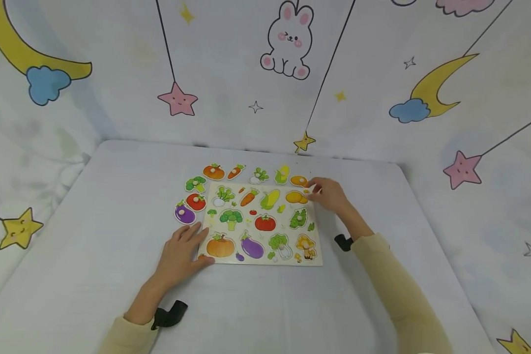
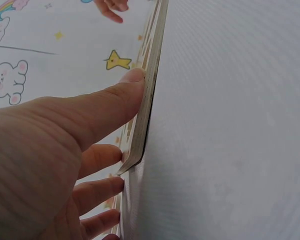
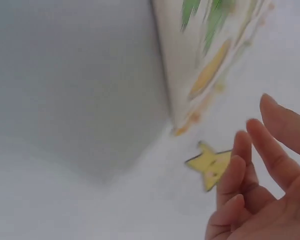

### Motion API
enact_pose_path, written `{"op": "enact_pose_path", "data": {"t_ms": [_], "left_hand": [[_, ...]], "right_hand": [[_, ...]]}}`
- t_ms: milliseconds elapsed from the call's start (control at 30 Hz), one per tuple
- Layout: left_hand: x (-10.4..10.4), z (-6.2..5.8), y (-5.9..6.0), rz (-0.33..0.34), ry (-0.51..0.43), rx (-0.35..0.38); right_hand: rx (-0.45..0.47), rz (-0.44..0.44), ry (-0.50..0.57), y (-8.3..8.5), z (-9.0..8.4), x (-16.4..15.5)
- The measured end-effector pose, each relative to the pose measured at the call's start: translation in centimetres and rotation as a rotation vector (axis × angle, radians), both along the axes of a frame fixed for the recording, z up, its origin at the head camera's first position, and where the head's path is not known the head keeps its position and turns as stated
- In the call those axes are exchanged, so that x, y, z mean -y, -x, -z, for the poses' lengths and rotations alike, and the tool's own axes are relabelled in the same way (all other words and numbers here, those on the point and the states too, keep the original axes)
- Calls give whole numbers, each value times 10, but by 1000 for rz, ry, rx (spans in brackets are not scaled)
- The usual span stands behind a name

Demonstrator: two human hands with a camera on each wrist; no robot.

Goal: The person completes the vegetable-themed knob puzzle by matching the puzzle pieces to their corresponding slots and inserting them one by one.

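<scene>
A pale vegetable puzzle board [image 1: 256, 262] lies flat, with pictures of corn, carrot, tomato, broccoli, pumpkin and eggplant. My left hand [image 1: 182, 254] rests at its near left corner, fingers spread along the left side. In the left wrist view the thumb [image 2: 107, 107] presses on the board's edge [image 2: 144, 120]. My right hand [image 1: 329, 194] is over the far right corner, fingertips beside a loose potato piece [image 1: 298, 181]. Nothing shows between its loosely bent fingers [image 3: 277, 155] in the right wrist view. An eggplant piece [image 1: 185, 214] and a tomato piece [image 1: 196, 201] lie just beyond the left hand.
More loose knobbed pieces border the board: broccoli [image 1: 195, 184], pumpkin [image 1: 214, 171], carrot [image 1: 236, 171], radish [image 1: 259, 175] and corn [image 1: 282, 174]. A white cloth covers the table [image 1: 115, 206]. Behind it stands a cartoon-printed backdrop [image 1: 230, 59].
</scene>
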State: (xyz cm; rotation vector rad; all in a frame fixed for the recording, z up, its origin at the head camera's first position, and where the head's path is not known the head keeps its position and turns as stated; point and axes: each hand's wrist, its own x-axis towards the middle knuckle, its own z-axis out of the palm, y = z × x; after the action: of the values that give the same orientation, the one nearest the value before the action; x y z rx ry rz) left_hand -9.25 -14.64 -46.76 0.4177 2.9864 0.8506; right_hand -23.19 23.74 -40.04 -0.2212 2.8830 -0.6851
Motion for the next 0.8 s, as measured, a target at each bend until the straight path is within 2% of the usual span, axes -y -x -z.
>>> {"op": "enact_pose_path", "data": {"t_ms": [67, 167, 300, 467, 800], "left_hand": [[0, 1, -1, 2, 3, -6], [-1, 5, -1, 0, 5, -10], [-1, 6, 0, -6, 1, -23], [-2, 7, -1, -4, 2, -22], [-1, 4, -1, -8, 1, -13]], "right_hand": [[3, 33, -14, 21, 3, -2], [72, 85, -9, 45, 10, -3], [189, 156, 84, 67, 20, -4], [268, 225, 167, 80, 34, -5], [265, 328, 175, 85, 38, 0]]}}
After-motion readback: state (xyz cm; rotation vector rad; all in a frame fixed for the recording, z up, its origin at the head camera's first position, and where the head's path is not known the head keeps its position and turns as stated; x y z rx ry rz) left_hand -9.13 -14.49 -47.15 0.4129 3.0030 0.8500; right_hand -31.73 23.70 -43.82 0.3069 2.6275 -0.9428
